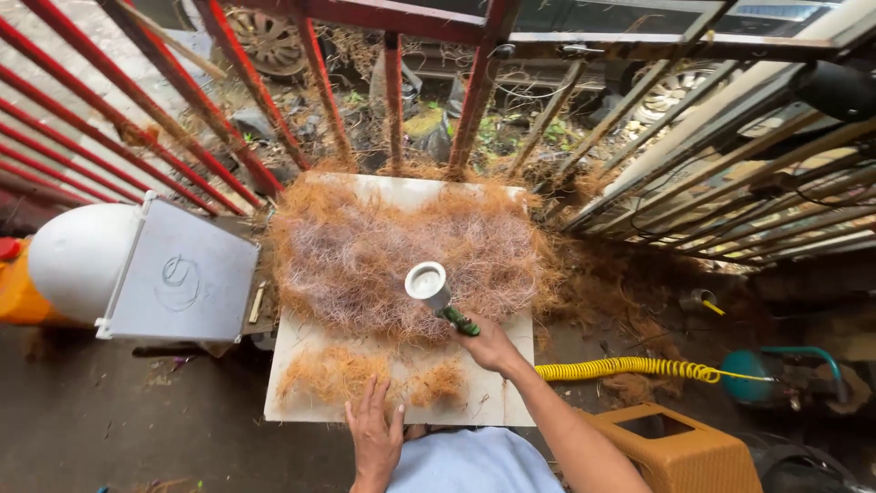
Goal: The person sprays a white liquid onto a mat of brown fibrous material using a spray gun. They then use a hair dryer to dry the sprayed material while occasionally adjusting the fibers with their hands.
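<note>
Our left hand (374, 436): lower centre of frame, palm down, fingers spread flat. Our right hand (490, 345): centre, grip closed in a fist, forearm bare, running to lower right.

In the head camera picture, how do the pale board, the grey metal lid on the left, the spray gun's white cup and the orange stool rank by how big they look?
Largest to smallest as they look:
1. pale board
2. grey metal lid
3. orange stool, partly cut off by the picture's edge, so unsure against the lid
4. white cup of the spray gun held in the right hand
</note>
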